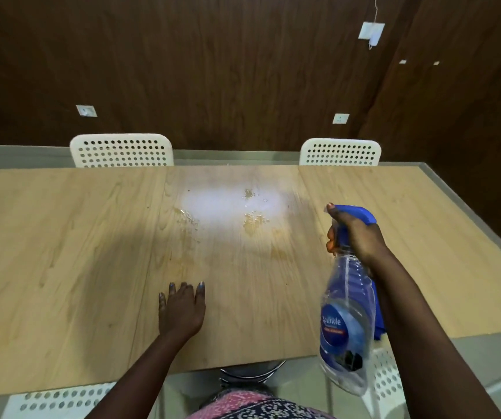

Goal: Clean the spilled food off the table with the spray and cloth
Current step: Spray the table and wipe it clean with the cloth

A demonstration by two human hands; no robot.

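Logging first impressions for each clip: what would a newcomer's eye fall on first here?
Probably the clear plastic spray bottle with the blue trigger head, gripped in the right hand above the table's right side. Next, the crumbly food spill under a whitish patch mid-table on the light wooden table. The left hand rests flat near the front edge.

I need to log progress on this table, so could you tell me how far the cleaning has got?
Early stage. The right hand grips the spray bottle, nozzle aimed toward the spilled food; the left hand rests flat on the table. Crumbs and smears remain, so wiping is left. The blue cloth is mostly hidden behind the bottle.
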